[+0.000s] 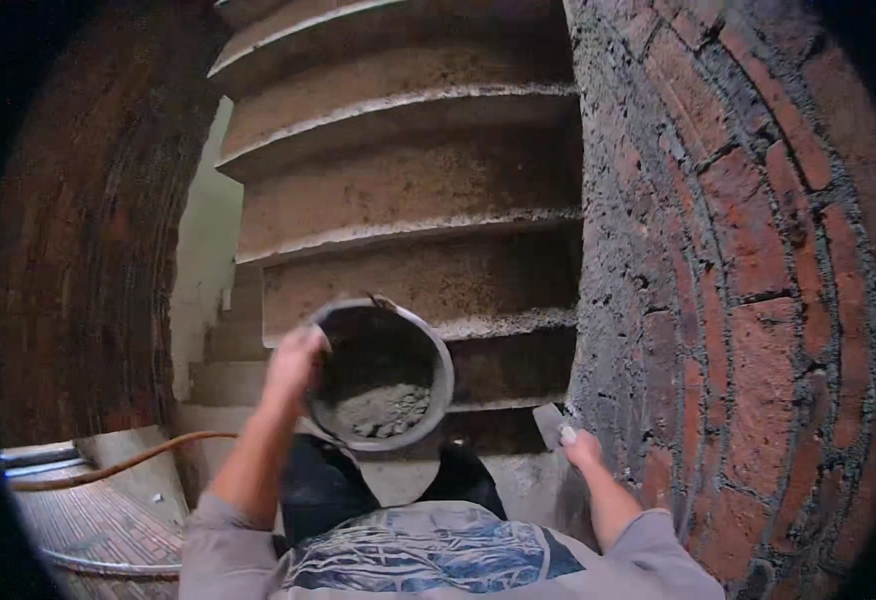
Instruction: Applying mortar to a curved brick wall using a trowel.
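My left hand [298, 362] grips the left rim of a grey bucket [439, 385], with grey mortar [378, 408] in its bottom. The bucket is held over my legs in front of the stair steps. My right hand [582, 447] holds a small flat trowel [550, 428] low at the right, close to the foot of the rough, mortar-smeared wall.
Concrete stairs [398, 180] rise ahead. A brick wall [758, 350] with grey mortar runs along the right, a dark rough wall [98, 250] on the left. Beside it more steps [223, 370] show, with a brown hose [138, 460] lying at the lower left.
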`<state>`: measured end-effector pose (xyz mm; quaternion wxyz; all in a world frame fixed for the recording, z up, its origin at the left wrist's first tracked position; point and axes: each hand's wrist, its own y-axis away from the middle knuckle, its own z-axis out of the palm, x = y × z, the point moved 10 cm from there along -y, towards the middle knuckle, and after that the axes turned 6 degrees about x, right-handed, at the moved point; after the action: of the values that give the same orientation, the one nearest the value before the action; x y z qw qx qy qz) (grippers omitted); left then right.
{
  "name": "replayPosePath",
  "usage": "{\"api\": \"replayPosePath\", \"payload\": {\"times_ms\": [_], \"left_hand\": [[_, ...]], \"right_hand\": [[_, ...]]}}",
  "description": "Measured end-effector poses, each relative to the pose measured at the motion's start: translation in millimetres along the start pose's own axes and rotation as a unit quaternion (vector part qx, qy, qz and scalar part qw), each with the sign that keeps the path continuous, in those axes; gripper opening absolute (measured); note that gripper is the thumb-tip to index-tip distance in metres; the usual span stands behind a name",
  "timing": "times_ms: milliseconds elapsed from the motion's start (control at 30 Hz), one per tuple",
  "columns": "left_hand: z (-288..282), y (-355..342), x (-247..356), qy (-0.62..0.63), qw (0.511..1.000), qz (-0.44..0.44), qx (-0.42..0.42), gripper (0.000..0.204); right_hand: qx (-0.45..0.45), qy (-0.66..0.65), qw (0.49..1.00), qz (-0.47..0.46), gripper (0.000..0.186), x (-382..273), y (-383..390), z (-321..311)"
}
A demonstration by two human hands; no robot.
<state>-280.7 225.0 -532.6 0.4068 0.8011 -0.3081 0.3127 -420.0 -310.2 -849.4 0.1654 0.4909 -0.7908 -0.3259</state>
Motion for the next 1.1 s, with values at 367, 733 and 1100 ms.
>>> {"api": "replayPosePath", "payload": {"times_ms": [367, 733, 1100], "left_hand": [[-33.2, -6.7, 236.0, 0.283, 0.951, 0.107, -0.062, 0.014], [-107.2, -263.1, 140.1, 0.276, 0.951, 0.124, 0.061, 0.023], [163.7, -27.4, 154.8, -0.12, 0.798, 0.552, -0.209, 0.045]], "right_hand": [[0.199, -0.348, 0.913, -0.075, 0.036, -128.5, 17.6, -195.6], [0.264, -0.45, 0.85, -0.069, 0.039, -213.3, -56.3, -278.5], [0.489, 0.078, 0.846, -0.198, 0.026, -331.2, -131.0, -417.5]]}}
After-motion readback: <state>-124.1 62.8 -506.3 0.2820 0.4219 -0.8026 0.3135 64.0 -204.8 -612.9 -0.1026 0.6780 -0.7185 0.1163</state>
